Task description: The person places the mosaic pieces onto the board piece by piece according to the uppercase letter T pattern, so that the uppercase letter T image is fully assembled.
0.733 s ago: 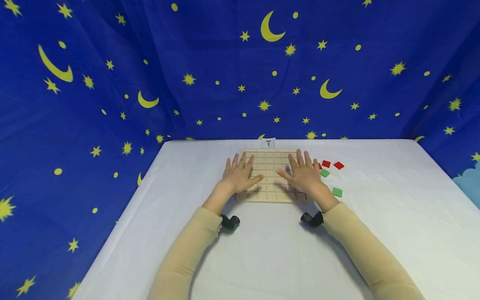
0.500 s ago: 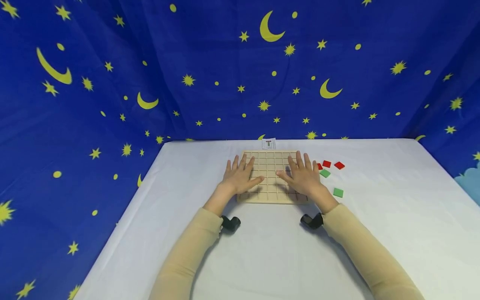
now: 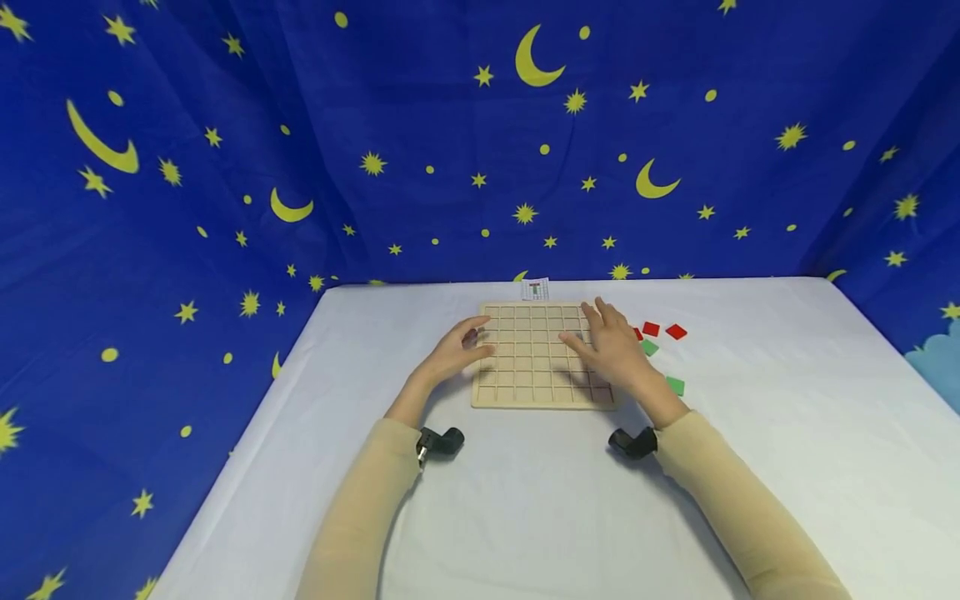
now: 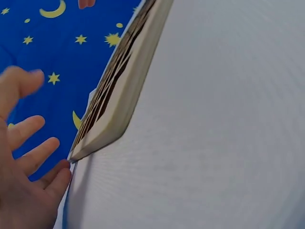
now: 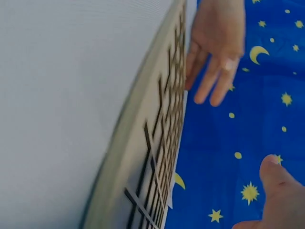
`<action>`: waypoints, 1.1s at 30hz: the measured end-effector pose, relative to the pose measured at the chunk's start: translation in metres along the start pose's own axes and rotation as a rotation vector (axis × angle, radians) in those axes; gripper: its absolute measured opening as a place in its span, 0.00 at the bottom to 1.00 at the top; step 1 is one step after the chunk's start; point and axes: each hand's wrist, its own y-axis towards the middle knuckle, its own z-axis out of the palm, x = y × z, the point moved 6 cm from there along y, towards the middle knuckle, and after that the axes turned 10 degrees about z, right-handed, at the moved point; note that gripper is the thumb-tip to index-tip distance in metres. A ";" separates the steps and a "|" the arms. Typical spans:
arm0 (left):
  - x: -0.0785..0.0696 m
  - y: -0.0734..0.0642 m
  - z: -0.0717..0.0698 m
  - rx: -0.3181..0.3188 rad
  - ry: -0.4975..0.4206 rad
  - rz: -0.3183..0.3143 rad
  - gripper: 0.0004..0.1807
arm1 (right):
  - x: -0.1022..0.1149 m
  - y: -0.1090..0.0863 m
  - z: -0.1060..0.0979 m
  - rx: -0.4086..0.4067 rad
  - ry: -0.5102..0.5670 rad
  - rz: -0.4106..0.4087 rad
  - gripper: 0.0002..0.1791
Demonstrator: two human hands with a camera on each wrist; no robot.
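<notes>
A pale wooden grid board (image 3: 525, 364) lies on the white table. My left hand (image 3: 450, 350) is at its left edge, turned sideways, thumb and fingers apart with nothing between them. In the left wrist view this hand (image 4: 28, 186) has its fingers spread near the board's corner (image 4: 102, 136); whether it touches is unclear. My right hand (image 3: 618, 354) hovers over the board's right side, fingers extended, its shadow on the grid. Part of the right hand (image 5: 286, 205) shows in the right wrist view, beside the grid board (image 5: 143, 157), holding nothing.
Right of the board lie red tiles (image 3: 651, 329) (image 3: 677, 332) and green tiles (image 3: 650, 347) (image 3: 676, 386); my right hand partly covers another red one. A small printed card (image 3: 535, 289) sits behind the board. A blue starry curtain (image 3: 450, 125) stands behind the table.
My left hand has moved left off the grid and turned sideways. My right hand has shifted slightly right, its fingers drawn closer together. The board and tiles stay in place.
</notes>
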 end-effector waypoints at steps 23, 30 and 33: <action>0.016 -0.001 0.000 -0.059 0.023 0.022 0.39 | -0.102 0.020 -0.056 -0.233 0.517 0.081 0.33; 0.019 -0.001 -0.002 -0.058 0.046 -0.009 0.38 | -0.162 0.024 -0.055 -0.280 0.566 0.203 0.30; 0.021 -0.001 -0.001 -0.056 0.046 -0.021 0.39 | -0.146 0.006 -0.068 -0.271 0.576 0.267 0.31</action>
